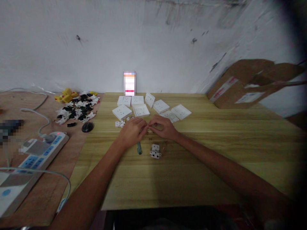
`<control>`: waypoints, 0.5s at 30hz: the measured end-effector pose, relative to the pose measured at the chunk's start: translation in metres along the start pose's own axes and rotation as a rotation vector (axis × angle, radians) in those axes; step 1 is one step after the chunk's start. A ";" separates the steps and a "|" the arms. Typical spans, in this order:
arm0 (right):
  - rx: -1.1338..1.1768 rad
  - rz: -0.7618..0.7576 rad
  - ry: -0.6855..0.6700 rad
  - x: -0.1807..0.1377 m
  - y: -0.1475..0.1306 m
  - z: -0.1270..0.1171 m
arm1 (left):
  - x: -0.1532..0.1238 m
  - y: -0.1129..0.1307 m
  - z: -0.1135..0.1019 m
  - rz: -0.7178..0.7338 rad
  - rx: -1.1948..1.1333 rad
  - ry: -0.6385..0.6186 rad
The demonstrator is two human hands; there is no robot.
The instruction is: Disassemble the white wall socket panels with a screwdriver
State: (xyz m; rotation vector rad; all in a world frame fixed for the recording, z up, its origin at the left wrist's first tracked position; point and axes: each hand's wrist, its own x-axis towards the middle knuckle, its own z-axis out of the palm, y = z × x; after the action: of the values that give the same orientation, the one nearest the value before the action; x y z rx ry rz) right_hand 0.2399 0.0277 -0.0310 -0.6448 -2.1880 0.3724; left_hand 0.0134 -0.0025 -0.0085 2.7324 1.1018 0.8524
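My left hand (134, 130) and my right hand (164, 127) meet fingertip to fingertip over the wooden table. Both are closed in a pinch around something small that I cannot make out. Below them lies a white socket insert (155, 151) with dark slots. A green-handled tool (139, 148), perhaps a screwdriver, is partly hidden under my left hand. Small brass-coloured pieces (150, 139) lie just under my fingers. Beyond my left hand sit more small white socket pieces (120, 123), partly covered by it.
Several white socket panels (141, 110) spread behind my hands. A lit phone (129, 83) leans on the wall. To the left are a heap of black and white parts (78, 108), yellow pieces (66, 95), a black mouse (87, 127) and a power strip (45, 156). A cardboard box (240, 84) stands back right.
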 end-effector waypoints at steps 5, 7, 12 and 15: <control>-0.008 -0.022 0.004 0.001 -0.002 0.000 | 0.000 -0.001 0.000 -0.006 0.022 -0.025; -0.004 -0.020 0.002 0.001 -0.001 0.000 | 0.000 -0.001 0.000 -0.013 0.018 -0.028; 0.007 -0.025 0.007 0.000 0.002 0.001 | -0.001 0.000 -0.003 -0.025 -0.018 -0.012; 0.011 -0.025 0.004 0.000 0.003 0.001 | -0.001 0.002 -0.004 -0.015 -0.005 -0.031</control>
State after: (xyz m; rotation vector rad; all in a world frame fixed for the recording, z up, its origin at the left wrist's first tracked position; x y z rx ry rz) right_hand 0.2400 0.0298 -0.0332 -0.6111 -2.1864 0.3697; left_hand 0.0121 -0.0047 -0.0049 2.7204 1.1109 0.8066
